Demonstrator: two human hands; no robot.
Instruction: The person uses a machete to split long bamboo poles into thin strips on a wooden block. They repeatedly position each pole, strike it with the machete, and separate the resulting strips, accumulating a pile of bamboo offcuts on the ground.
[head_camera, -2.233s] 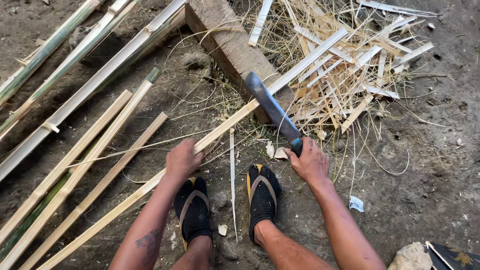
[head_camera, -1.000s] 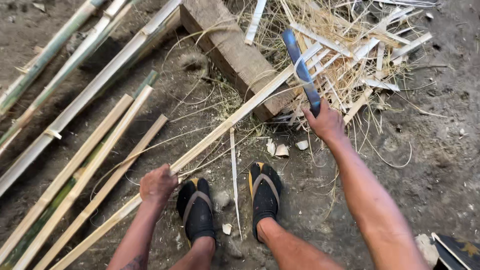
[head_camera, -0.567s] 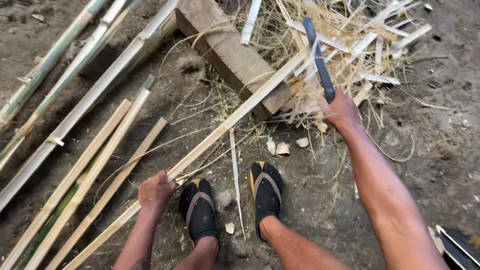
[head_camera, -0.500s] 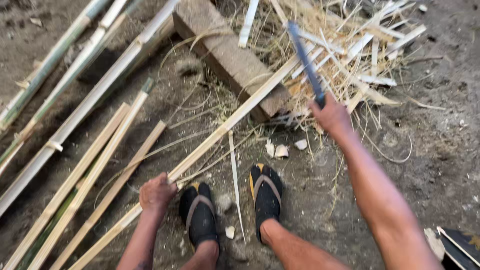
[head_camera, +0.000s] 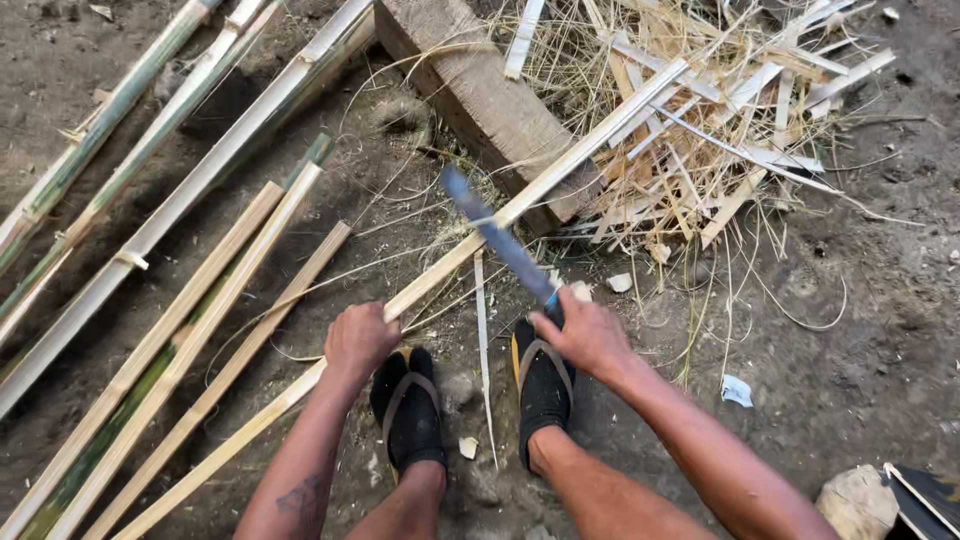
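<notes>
A long bamboo strip (head_camera: 440, 272) is held down near its middle by the left hand (head_camera: 360, 338), which is closed over it, while a long-bladed knife (head_camera: 497, 237) is gripped by its handle in the right hand (head_camera: 585, 335). The blade is laid against the strip just beyond the left hand, short of the wooden block (head_camera: 485, 100) on which the strip's far end rests. A heap of shavings and offcuts (head_camera: 700, 130) (evidently trimmings) is piled past the block, so much trimming appears done; several split lengths (head_camera: 190, 330) lie to the left, seemingly still to be worked.
</notes>
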